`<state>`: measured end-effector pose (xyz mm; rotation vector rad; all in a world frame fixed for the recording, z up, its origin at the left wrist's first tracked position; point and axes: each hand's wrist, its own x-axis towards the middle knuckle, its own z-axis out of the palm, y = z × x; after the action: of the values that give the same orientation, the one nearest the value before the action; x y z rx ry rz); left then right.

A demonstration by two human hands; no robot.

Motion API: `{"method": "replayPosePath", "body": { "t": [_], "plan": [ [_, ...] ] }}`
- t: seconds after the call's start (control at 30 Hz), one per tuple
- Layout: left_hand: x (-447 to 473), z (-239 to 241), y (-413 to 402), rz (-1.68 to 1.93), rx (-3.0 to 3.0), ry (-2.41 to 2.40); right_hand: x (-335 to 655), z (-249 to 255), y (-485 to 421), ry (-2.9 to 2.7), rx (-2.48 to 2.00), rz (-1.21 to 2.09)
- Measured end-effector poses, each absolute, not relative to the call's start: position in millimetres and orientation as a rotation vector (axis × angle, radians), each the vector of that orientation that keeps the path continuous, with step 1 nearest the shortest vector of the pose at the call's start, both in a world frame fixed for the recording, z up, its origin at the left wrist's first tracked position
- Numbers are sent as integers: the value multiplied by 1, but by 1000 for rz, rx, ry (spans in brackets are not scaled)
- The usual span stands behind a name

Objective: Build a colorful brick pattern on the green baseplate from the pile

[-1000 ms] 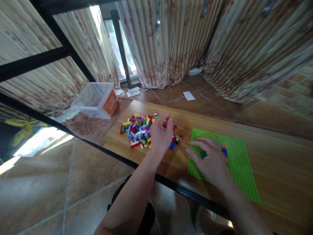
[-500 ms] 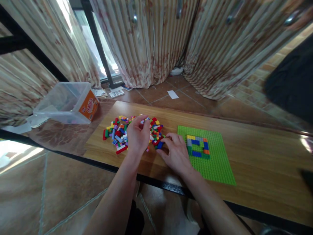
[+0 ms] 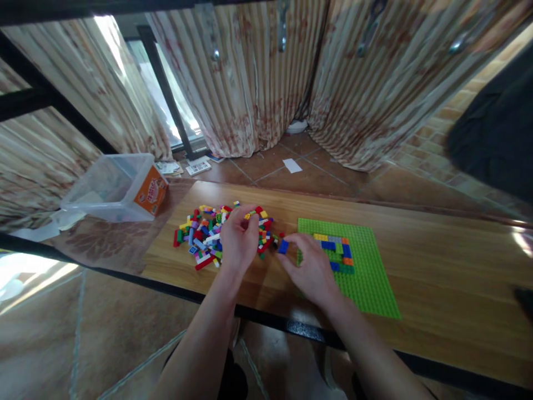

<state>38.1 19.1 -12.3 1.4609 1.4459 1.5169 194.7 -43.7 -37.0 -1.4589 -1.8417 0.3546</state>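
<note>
1. Two hands work at the brick pile on the table: the left hand rests on the pile, fingers curled; whether it grips a brick I cannot tell.
2. The right hand pinches a blue brick between pile and green baseplate.
3. The step looks like picking; the brick must next be lined up over studs beside the coloured bricks already set on the baseplate.

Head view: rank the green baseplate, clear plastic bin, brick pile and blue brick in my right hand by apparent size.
1. green baseplate and clear plastic bin: alike, unsure
2. brick pile
3. blue brick, pinched by the right hand
</note>
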Motion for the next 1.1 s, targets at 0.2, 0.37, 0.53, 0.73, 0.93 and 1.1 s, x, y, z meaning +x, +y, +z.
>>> {"method": "replayPosePath", "body": {
  "t": [0.2, 0.37, 0.53, 0.73, 0.93, 1.1],
  "plan": [
    [39, -13, 18, 1509, 1474, 1444, 212, -39, -48, -1802, -1477, 313],
    [4, 4, 27, 1778, 1116, 1545, 206, -51, -50, -1944, -1450, 201],
    [-32, 16, 32, 1967, 812, 1506, 190, -61, -50, -2071, -1488, 137],
    [-45, 18, 32, 2000, 706, 1451, 175, -63, -44, -2077, -1501, 85],
    [-57, 22, 28, 2019, 675, 1398, 168, -61, -40, -2063, -1521, 100],
    [-67, 21, 27, 1998, 625, 1410, 156, -57, -42, -2064, -1442, -32]
  ]
}}
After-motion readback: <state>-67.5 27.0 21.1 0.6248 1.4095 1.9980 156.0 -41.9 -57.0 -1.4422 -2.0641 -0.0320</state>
